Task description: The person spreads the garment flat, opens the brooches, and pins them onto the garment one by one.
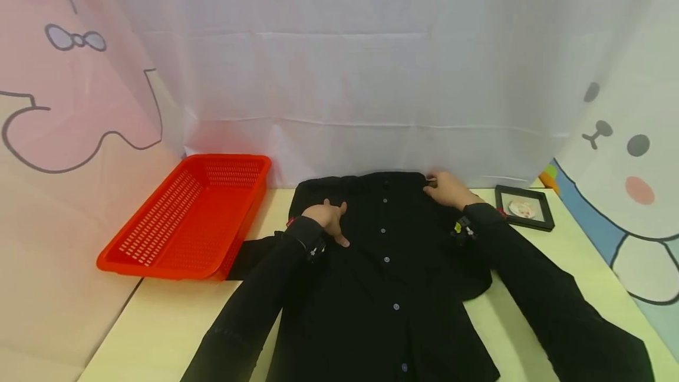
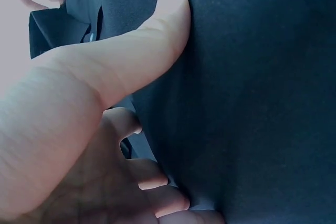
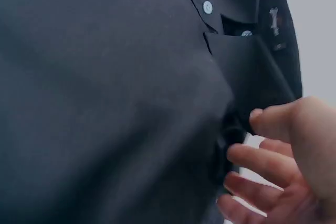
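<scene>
A black button-up shirt [image 1: 361, 311] lies front up on the table, its row of pale buttons running down the middle. My left hand [image 1: 328, 220] rests on its upper left part with the thumb spread away from the fingers. In the left wrist view, the thumb [image 2: 168, 30] lies flat along the dark cloth and the fingertips touch a fold. At the shirt's far right corner, my right hand [image 1: 450, 190] pinches the edge by the collar. The right wrist view shows the thumb on the collar flap [image 3: 247, 66] and the fingers just under it.
A red plastic basket [image 1: 212, 270] stands at the left, over one black sleeve [image 1: 254, 255]. Right of the shirt, a black-framed shadow box [image 1: 546, 217] lies on the pale table [image 1: 594, 311]. A white curtain [image 1: 339, 87] hangs along the table's back edge.
</scene>
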A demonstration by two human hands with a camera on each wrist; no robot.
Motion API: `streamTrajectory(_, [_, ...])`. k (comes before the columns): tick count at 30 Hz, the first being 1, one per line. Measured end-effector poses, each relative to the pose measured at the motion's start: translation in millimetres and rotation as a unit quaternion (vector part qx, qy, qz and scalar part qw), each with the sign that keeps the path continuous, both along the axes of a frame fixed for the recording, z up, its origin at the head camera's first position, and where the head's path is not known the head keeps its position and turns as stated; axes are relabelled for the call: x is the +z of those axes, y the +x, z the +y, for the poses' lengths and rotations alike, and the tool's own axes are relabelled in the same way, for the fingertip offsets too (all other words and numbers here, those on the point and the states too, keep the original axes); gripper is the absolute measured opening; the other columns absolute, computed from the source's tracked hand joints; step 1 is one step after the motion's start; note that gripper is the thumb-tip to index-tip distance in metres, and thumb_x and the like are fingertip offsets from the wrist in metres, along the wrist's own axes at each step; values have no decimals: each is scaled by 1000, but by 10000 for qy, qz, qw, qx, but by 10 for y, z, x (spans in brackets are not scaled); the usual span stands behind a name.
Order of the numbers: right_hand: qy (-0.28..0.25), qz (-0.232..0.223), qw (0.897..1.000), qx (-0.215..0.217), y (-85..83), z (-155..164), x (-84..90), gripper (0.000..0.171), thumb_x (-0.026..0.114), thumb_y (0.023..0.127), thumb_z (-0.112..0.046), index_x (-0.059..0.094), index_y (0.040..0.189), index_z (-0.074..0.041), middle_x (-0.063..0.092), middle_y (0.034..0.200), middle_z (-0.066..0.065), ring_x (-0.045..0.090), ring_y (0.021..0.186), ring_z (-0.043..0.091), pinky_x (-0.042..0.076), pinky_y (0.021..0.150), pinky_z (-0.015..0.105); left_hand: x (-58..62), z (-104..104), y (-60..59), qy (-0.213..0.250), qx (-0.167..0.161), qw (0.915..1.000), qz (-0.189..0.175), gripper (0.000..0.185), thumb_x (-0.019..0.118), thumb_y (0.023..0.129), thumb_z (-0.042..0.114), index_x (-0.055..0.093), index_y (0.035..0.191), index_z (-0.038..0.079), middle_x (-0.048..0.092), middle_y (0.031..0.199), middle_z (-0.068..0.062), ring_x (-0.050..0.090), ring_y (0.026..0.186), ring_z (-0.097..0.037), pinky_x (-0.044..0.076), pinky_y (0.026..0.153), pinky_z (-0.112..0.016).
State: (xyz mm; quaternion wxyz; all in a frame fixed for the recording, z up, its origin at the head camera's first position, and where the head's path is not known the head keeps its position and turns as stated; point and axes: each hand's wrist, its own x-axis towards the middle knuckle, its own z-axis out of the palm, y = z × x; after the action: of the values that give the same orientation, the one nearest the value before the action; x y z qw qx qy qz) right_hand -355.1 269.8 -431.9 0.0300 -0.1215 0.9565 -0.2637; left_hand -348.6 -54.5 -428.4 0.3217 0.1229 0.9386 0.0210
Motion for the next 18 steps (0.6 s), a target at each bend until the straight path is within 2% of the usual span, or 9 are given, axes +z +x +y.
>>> streamTrajectory(3, [121, 64, 9999, 26, 336, 174, 208, 41, 55, 96, -11, 50, 128, 14, 57, 121, 34, 59, 108, 46, 50, 88, 53, -1, 25, 22, 51, -6, 10000, -11, 116, 80, 71, 50, 5, 156, 29, -6, 161, -16, 3, 149, -35, 27, 111, -58])
streamTrajectory(6, [487, 173, 9986, -75, 802, 356, 457, 36, 57, 95, -15, 56, 121, 10, 64, 110, 30, 64, 99, 42, 52, 81, 51, 26, 16, 25, 69, -35, 10000, -19, 115, 80, 72, 50, 4, 156, 28, -7, 161, -17, 4, 148, -38, 27, 111, -59])
streamTrajectory(9, [782, 177, 9966, -209, 1254, 544, 629, 34, 60, 94, -18, 60, 116, 8, 68, 104, 26, 65, 93, 39, 53, 76, 49, 63, -16, 27, 19, -17, 10000, -20, 114, 79, 73, 49, 3, 156, 28, -7, 161, -18, 5, 148, -39, 27, 111, -60])
streamTrajectory(13, [1035, -118, 9929, -567, 1752, 822, 714, 41, 63, 92, -25, 59, 115, 9, 67, 102, 27, 66, 89, 41, 54, 71, 49, 71, -29, 45, -25, 6, 10000, 28, 113, 78, 74, 48, 3, 156, 28, -6, 161, -19, 8, 147, -42, 28, 111, -59])
streamTrajectory(18, [1402, -831, 9817, -982, 2242, 1115, 697, 68, 68, 87, -44, 53, 120, 13, 61, 107, 37, 61, 91, 51, 51, 67, 52, 46, 24, 106, -141, -118, 9992, 364, 109, 77, 75, 48, 9, 157, 24, 5, 160, -22, 16, 145, -45, 30, 110, -60])
